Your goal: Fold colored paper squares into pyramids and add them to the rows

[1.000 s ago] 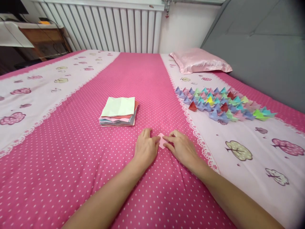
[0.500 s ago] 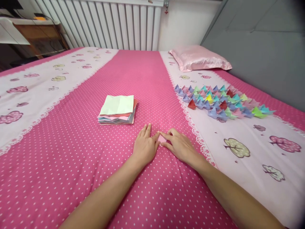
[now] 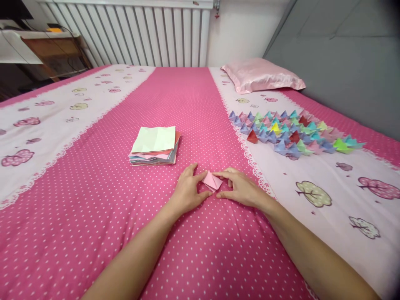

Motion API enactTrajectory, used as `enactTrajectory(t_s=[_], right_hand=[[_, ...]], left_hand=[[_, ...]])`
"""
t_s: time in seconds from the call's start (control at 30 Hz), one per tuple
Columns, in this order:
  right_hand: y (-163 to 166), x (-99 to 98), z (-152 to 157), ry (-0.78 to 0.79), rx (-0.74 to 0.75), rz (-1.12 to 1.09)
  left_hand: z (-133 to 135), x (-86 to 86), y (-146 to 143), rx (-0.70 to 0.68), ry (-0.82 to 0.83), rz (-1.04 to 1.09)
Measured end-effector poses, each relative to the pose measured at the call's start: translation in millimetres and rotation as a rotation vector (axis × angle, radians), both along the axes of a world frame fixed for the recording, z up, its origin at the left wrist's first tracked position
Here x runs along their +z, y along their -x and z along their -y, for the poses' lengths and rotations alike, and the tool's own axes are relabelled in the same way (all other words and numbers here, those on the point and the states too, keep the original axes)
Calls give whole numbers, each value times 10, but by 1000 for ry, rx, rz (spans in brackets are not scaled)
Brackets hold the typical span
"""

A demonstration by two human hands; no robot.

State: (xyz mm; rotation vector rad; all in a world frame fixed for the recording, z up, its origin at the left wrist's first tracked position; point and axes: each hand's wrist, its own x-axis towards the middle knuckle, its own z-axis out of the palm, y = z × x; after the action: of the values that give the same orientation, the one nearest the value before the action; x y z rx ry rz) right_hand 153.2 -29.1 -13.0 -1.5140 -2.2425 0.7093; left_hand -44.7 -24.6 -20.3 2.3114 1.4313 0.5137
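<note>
A small folded piece of pink origami paper (image 3: 212, 182) lies on the polka-dot bedspread, its layers slightly raised in the middle. My left hand (image 3: 186, 191) holds its left side, with the index finger at the upper left edge and the thumb by the lower corner. From the other side, my right hand (image 3: 240, 187) grips it with the index fingertip on the upper right edge and the thumb close to the lower right edge. A stack of creased coloured paper squares (image 3: 153, 139), pale green on top, sits to the left beyond my left hand.
Several rows of small folded paper boats (image 3: 293, 135) in mixed colours stand on the bedspread (image 3: 125, 233) at the right. Behind them lies a pink satin pillow (image 3: 262, 76). A white radiator (image 3: 162, 35) lines the far wall, and a desk (image 3: 51, 46) stands at the far left.
My fingers have moved apart, and the pink paper between them now shows more fully, with its layers lifted. Both thumbs sit lower and wider.
</note>
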Motion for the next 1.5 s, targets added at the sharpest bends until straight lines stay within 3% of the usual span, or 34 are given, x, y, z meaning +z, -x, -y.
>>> enactTrajectory(t_s=[0.23,0.4,0.77,1.23,1.5], right_hand=[[55,39,23,-82,-61,-9],[84,45,46,-107,-131,-27],[49,55,3,-75,-79,-55],[143,-181,-57,-101,-228,-163],[157,-212,-60,-156,-211,-145]], left_hand=[[-2,123,-9,37,-109,132],[31,84,-52,-22,-69,91],[26,34,-80,-7,-36,61],[-7,7,-207,260,40,-72],[-8,9,-220,229,-15,-97]])
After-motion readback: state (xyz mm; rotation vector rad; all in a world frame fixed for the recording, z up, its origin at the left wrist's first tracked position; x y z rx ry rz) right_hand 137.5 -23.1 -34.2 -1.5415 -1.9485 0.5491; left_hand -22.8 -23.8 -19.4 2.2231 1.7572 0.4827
